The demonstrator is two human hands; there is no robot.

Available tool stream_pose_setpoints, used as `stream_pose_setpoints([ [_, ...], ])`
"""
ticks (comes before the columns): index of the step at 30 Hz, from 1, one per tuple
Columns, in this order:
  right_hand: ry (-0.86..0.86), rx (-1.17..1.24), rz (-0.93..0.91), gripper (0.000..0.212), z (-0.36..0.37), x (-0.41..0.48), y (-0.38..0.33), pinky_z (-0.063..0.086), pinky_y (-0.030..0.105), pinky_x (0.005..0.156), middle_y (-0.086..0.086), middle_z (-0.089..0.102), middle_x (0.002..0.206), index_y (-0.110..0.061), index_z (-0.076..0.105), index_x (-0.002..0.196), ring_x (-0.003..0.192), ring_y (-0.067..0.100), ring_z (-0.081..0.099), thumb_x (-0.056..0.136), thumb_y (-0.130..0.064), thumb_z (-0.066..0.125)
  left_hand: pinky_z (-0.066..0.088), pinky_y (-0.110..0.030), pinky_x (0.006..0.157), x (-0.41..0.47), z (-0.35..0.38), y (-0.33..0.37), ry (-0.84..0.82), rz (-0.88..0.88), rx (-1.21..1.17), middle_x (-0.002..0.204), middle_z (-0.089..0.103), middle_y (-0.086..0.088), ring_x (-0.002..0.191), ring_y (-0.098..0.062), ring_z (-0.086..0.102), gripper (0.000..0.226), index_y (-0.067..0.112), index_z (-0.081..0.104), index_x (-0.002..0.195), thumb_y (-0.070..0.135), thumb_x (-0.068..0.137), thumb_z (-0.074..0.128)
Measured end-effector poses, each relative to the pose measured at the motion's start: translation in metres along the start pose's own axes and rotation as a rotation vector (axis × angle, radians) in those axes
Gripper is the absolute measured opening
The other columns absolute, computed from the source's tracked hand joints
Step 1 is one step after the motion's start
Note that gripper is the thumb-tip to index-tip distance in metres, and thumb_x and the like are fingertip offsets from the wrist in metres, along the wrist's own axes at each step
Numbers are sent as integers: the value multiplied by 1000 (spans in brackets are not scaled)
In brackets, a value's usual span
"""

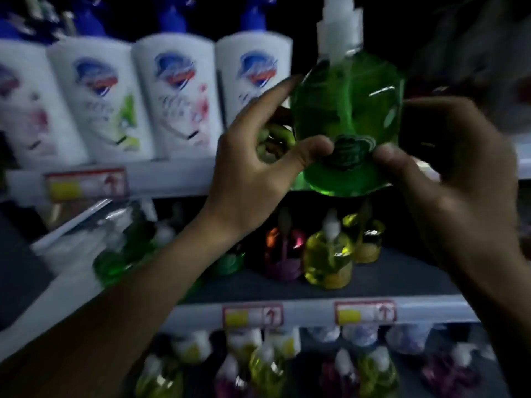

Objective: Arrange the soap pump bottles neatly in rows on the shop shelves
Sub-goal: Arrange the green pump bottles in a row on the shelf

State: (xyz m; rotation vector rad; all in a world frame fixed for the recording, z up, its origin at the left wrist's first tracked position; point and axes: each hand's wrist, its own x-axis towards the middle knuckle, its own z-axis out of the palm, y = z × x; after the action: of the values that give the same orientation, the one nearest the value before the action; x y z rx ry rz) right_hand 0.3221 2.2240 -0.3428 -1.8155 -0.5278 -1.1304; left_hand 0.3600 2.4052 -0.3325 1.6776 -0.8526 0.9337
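A clear green soap pump bottle with a white pump top is held upright in front of the upper shelf. My left hand grips its left side, thumb on the label and fingers behind. My right hand grips its right side, thumb near the label. On the middle shelf stand a yellow bottle, a purple bottle, another yellow one behind, and green bottles at the left. The picture is dim and blurred.
Tall white bottles with blue pumps line the upper shelf at the left. Price tags sit on the shelf edges. The lower shelf holds several yellow and purple pump bottles. The upper right is dark.
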Motion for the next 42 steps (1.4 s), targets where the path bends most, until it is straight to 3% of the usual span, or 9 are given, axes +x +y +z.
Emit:
stream_pose_setpoints([
  [6, -329, -55, -59, 60, 82, -77, -3, 42, 10, 87, -2, 61, 117, -12, 49, 132, 105, 6, 57, 84, -47, 61, 41, -33, 100, -125, -59, -45, 142, -68, 266, 127, 48, -3, 125, -11, 47, 68, 10, 38, 139, 60, 93, 36],
  [9, -488, -4, 8, 65, 114, -104, 17, 35, 4, 92, -10, 54, 128, -18, 42, 141, 115, -9, 46, 85, -47, 60, 39, -44, 102, -168, -73, -70, 95, -239, 366, 137, 43, 1, 130, -20, 43, 65, 23, 34, 143, 64, 92, 32],
  [14, -535, 3, 130, 68, 146, -121, 55, 28, -3, 93, -23, 45, 131, -27, 37, 143, 120, -17, 39, 81, -33, 64, 16, 0, 102, -175, -78, -93, -143, -525, 431, 149, 24, 21, 134, 20, 9, 64, 48, 13, 143, 70, 87, 35],
  [19, -501, 0, 252, 70, 162, -129, 74, 40, 18, 91, -14, 53, 132, -31, 40, 141, 121, 10, 52, 81, -16, 74, 28, -28, 111, -169, -60, -99, -224, -709, 430, 159, 11, 10, 145, -9, 13, 68, 53, 3, 145, 42, 95, 48],
  [25, -517, 103, 324, 71, 173, -132, 81, 36, -4, 85, -37, 42, 122, -35, 33, 139, 108, -26, 44, 85, -3, 66, 37, -32, 105, -172, -51, -103, -179, -743, 454, 156, 20, 3, 141, -16, 24, 66, 52, 3, 146, 34, 98, 46],
  [30, -616, 91, 319, 84, 178, -128, 81, 43, 10, 90, -37, 35, 128, -33, 11, 150, 112, -11, 43, 88, -14, 65, 36, 1, 74, -169, -54, -109, -194, -648, 509, 138, 37, -1, 99, 32, 35, 68, 33, 15, 150, 8, 98, 50],
  [33, -696, 86, 302, 101, 180, -124, 80, 40, 28, 104, -9, 31, 147, -38, 4, 150, 130, 9, 39, 79, -28, 75, 46, -11, 75, -173, -61, -106, -197, -594, 588, 128, 41, 2, 93, 8, 49, 62, 30, 28, 148, 8, 95, 53],
  [37, -666, 29, 246, 101, 186, -127, 76, 34, 19, 101, -6, 26, 143, -36, 13, 148, 120, -2, 31, 74, -28, 80, 46, -20, 65, -170, -85, -101, -85, -580, 835, 126, 39, -7, 84, -11, 51, 50, 23, 46, 138, 13, 90, 59],
  [42, -602, -23, 208, 90, 194, -131, 77, 33, 17, 98, 3, 28, 145, -45, 24, 144, 130, 14, 37, 75, -28, 80, 43, -23, 67, -169, -106, -106, -156, -673, 874, 151, 17, -8, 86, -12, 52, 62, 39, 33, 144, 24, 91, 60],
])
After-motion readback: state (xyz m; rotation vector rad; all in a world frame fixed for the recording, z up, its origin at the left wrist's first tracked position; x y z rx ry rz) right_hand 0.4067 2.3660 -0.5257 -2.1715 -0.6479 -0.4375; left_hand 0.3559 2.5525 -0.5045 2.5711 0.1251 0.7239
